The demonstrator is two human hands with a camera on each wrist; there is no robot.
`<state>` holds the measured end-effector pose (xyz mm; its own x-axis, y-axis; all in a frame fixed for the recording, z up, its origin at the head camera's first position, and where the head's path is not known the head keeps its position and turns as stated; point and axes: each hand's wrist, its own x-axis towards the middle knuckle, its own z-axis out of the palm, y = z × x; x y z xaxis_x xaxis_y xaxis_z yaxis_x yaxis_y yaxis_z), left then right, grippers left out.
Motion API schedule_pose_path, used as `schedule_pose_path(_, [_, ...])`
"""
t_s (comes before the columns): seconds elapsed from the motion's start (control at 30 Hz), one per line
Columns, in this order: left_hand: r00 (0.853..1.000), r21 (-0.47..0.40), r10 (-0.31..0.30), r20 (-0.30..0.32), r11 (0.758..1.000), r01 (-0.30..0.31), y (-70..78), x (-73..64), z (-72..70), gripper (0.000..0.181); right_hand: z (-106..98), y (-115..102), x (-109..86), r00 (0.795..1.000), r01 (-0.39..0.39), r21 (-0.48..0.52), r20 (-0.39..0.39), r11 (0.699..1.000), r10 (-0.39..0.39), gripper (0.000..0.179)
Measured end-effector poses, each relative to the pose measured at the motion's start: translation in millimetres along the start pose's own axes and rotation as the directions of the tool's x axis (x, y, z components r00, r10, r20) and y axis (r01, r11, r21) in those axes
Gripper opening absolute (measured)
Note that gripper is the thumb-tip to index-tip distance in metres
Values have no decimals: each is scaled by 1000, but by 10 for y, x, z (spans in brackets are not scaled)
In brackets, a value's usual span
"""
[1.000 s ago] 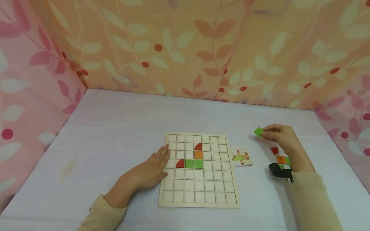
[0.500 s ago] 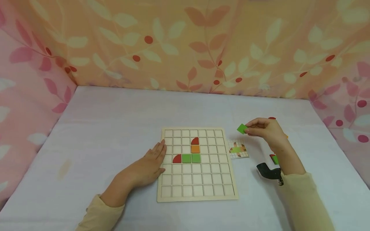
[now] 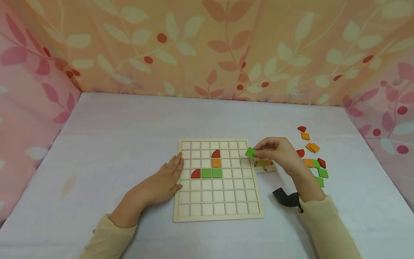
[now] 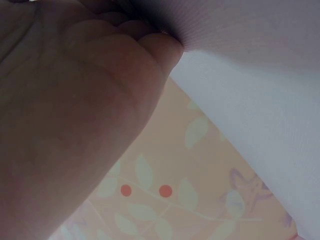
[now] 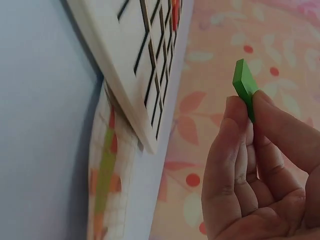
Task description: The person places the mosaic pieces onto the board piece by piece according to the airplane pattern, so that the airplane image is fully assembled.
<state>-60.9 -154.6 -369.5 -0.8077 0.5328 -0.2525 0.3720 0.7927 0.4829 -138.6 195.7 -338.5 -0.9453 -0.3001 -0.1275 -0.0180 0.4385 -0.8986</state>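
Note:
My right hand [image 3: 275, 153] pinches a green square tile [image 3: 250, 152] between thumb and fingers, over the right edge of a wooden grid board [image 3: 218, 217]. In the right wrist view the green tile [image 5: 244, 82] stands edge-on above the fingertips. My left hand [image 3: 161, 185] lies with straight fingers against the board's left edge. On the board sit two green squares [image 3: 211, 173] side by side, a red quarter-circle [image 3: 196, 173] left of them, an orange square [image 3: 216, 163] above the right one, and another red quarter-circle [image 3: 216, 154] on top.
A small printed pattern card [image 3: 266, 169] lies right of the board, partly under my right hand. Farther right several loose red, orange and green tiles [image 3: 323, 173] are scattered on the white cloth [image 3: 123, 126]. A black device [image 3: 286, 198] is strapped at my right wrist.
My right hand has carried the green tile leftward from the loose tiles to the board's right edge, uncovering those tiles. The left hand stays at the board; the head view has shifted slightly.

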Motion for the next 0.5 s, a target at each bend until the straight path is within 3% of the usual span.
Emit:
schedule_pose_path(0.23, [1000,-1,1,8,1000,-1,-2,-2,-4,69,253,35,41,994,-29,-35,103,999,33,18])
schedule_pose_path(0.5, [1000,-12,4,7,1000,-4,10,-2,-15,68,413,35,79,961,4,-126,274,992,31,9])
